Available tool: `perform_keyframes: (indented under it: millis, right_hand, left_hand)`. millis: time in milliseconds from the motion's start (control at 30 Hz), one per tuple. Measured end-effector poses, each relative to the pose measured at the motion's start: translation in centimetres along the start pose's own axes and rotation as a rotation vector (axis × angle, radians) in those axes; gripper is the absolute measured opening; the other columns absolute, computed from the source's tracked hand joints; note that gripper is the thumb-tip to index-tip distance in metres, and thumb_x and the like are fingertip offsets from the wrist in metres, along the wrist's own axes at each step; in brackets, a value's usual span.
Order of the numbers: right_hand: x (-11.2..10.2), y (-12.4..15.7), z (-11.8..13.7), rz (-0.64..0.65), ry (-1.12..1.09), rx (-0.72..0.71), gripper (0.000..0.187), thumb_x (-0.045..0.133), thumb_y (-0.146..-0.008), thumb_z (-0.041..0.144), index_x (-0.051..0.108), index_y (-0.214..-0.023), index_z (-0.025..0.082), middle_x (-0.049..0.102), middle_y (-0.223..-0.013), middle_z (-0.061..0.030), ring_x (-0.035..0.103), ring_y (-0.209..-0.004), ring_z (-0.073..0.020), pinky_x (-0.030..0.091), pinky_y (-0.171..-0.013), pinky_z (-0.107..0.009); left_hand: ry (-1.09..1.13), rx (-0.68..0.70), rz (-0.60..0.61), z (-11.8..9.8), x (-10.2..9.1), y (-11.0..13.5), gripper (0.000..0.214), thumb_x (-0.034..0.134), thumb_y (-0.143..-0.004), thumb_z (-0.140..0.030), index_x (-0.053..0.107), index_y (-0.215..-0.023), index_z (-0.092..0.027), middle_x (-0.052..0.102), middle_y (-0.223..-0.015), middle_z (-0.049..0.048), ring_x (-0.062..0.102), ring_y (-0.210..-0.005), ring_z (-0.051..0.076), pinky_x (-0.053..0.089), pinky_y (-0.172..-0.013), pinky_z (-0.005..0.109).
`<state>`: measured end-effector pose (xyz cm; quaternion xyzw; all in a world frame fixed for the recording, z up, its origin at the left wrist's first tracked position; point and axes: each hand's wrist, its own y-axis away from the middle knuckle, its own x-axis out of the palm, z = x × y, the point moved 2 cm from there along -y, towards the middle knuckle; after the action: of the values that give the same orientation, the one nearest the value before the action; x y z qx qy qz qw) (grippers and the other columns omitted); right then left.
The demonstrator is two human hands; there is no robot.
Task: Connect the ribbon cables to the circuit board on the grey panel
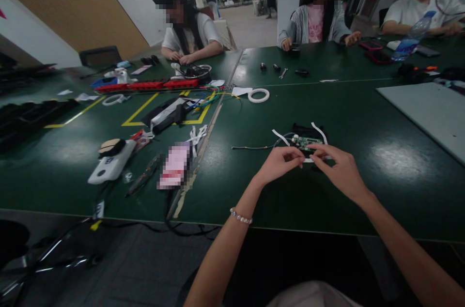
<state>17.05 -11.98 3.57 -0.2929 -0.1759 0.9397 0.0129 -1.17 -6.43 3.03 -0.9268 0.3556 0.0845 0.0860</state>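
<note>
Shiny, pale beaded bracelet [241, 216] on left forearm [221, 253], bare right forearm [403, 237], light-coloured top [314, 296].

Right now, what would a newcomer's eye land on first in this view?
Probably the left hand and right hand, apparently pinching a white strip by the green circuit board. Then the red strips farther back on the left, and the white ring beyond the hands.

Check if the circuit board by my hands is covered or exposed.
Exposed on top: the circuit board shows green surface and components beyond your left hand and right hand. Whether its underside is covered, I cannot tell.
</note>
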Motion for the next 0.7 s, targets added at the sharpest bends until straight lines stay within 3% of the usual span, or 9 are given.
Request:
perform_keyframes:
  millis: [200, 433, 600, 700]
  right_hand:
    - [-0.2, 0.4, -1.2, -0.018, -0.007, 0.056, 0.032, 0.061, -0.083, 0.036, 0.067, -0.111, 0.022, 0.068, -0.098, -0.0032, 0.065, -0.088, -0.0180, 0.053, -0.069, -0.029]
    - [-0.2, 0.7, -1.4, -0.056, -0.018, 0.127, 0.031, 0.063, -0.081, 0.035, 0.068, -0.110, 0.023, 0.069, -0.094, -0.0009, 0.065, -0.079, -0.0158, 0.052, -0.068, -0.028]
    - [0.0, 0.6, -0.9, -0.005, -0.032, 0.108, 0.032, 0.063, -0.082, 0.035, 0.067, -0.111, 0.023, 0.069, -0.093, -0.0002, 0.064, -0.077, -0.0141, 0.052, -0.072, -0.029]
    - [-0.1, 0.6, -0.9, 0.014, -0.032, 0.097, 0.033, 0.063, -0.083, 0.035, 0.066, -0.113, 0.024, 0.069, -0.094, 0.0001, 0.064, -0.081, -0.0147, 0.053, -0.072, -0.029]
  left_hand:
    - [-0.115, 0.002, -0.046, -0.1, 0.0, 0.0, 0.016, 0.057, -0.087, -0.029, 0.066, -0.085, -0.015, 0.066, -0.076, 0.0005, 0.059, -0.071, 0.011, 0.046, -0.076, 0.027]
    - [-0.162, 0.010, -0.034, -0.1, 0.1, 0.0, 0.016, 0.057, -0.087, -0.029, 0.063, -0.082, -0.015, 0.062, -0.075, -0.0003, 0.057, -0.071, 0.011, 0.045, -0.072, 0.026]
    - [-0.203, 0.020, 0.004, -0.2, 0.3, 0.2, 0.019, 0.053, -0.090, -0.031, 0.063, -0.098, -0.016, 0.060, -0.074, -0.0012, 0.054, -0.068, 0.010, 0.043, -0.067, 0.025]
    - [-0.225, 0.023, 0.034, 0.0, 0.4, 0.2, 0.021, 0.052, -0.090, -0.031, 0.066, -0.095, -0.015, 0.064, -0.079, 0.0014, 0.056, -0.070, 0.011, 0.043, -0.068, 0.026]
